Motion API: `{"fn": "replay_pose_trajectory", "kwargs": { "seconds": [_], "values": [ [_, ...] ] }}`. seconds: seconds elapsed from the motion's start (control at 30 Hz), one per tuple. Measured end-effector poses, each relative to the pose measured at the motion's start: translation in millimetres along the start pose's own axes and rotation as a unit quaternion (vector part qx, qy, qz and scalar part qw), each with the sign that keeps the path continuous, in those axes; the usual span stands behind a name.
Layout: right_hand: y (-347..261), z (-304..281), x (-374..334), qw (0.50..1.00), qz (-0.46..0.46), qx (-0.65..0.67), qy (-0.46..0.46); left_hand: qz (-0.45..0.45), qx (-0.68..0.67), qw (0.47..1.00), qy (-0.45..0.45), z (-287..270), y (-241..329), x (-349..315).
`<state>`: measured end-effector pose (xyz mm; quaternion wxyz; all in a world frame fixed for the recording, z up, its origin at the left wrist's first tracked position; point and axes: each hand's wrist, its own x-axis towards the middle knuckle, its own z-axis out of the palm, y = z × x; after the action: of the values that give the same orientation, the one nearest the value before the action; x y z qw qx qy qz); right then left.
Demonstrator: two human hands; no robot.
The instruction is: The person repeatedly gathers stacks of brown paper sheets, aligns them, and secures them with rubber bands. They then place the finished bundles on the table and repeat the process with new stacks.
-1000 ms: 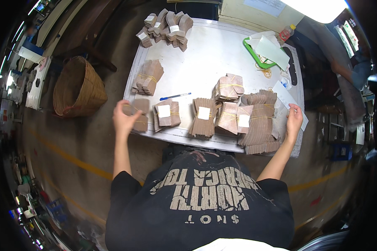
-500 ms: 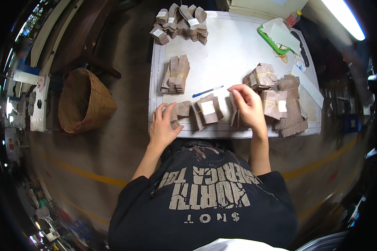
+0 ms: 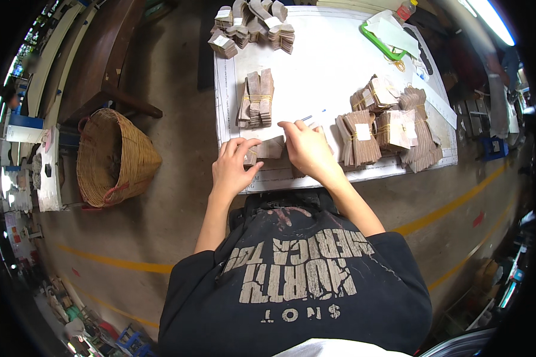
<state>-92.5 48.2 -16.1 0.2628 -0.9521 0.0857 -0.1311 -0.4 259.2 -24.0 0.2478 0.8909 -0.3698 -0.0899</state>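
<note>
My left hand (image 3: 234, 165) curls around a bundle of flat brown cut pieces (image 3: 270, 149) near the table's front edge, thumb and fingers on either side. Just right of it, my right hand (image 3: 309, 150) has its fingertips pressed together; what they pinch, if anything, cannot be made out. Brown pieces beneath that hand are mostly hidden. Beyond it lies a blue pen (image 3: 314, 115), partly covered. To the right stands a banded bundle with a white label (image 3: 362, 132). Another bundle, bound with yellow bands (image 3: 258, 98), sits farther back on the left.
More bundles (image 3: 420, 131) crowd the table's right side, and several labelled ones (image 3: 253, 27) stand at the far left. A green-handled item (image 3: 382, 44), a clear ruler (image 3: 438, 107) and a bottle (image 3: 406, 10) lie toward the back right. A wicker basket (image 3: 138, 157) stands on the floor at left.
My right hand has moved left, close to my left hand, uncovering a labelled bundle at the right. The middle bundle is now hidden from sight. My left hand stays at its bundle. The view has shifted.
</note>
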Motion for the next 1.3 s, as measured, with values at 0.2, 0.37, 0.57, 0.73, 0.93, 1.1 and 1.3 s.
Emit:
{"fn": "replay_pose_trajectory", "kwargs": {
  "seconds": [0.2, 0.37, 0.57, 0.73, 0.93, 1.1, 1.3],
  "values": [
    [-20, 5, 5, 0.984, -0.068, -0.146, -0.078, -0.113, -0.420, 0.880, 0.192, 23, -43, -4],
    [-12, 12, 12, 0.966, -0.129, -0.180, -0.133, -0.110, -0.362, 0.919, 0.111, 38, -59, -28],
    [-9, 4, 17, 0.967, -0.067, -0.179, -0.166, -0.159, -0.389, 0.905, 0.059, 49, -66, -43],
    [-2, 18, 6, 0.953, -0.057, -0.230, -0.191, -0.150, -0.415, 0.893, 0.087, 62, -69, -40],
    [-5, 12, 4, 0.964, -0.034, -0.185, -0.190, -0.123, -0.270, 0.944, 0.144, 34, -52, -28],
    [1, 27, -4, 0.973, -0.046, -0.189, -0.121, -0.112, -0.106, 0.988, 0.018, -17, 7, -17],
    [4, 25, -2, 0.977, -0.036, -0.155, -0.144, -0.094, -0.054, 0.994, 0.011, -8, -3, -10]
  ]
}}
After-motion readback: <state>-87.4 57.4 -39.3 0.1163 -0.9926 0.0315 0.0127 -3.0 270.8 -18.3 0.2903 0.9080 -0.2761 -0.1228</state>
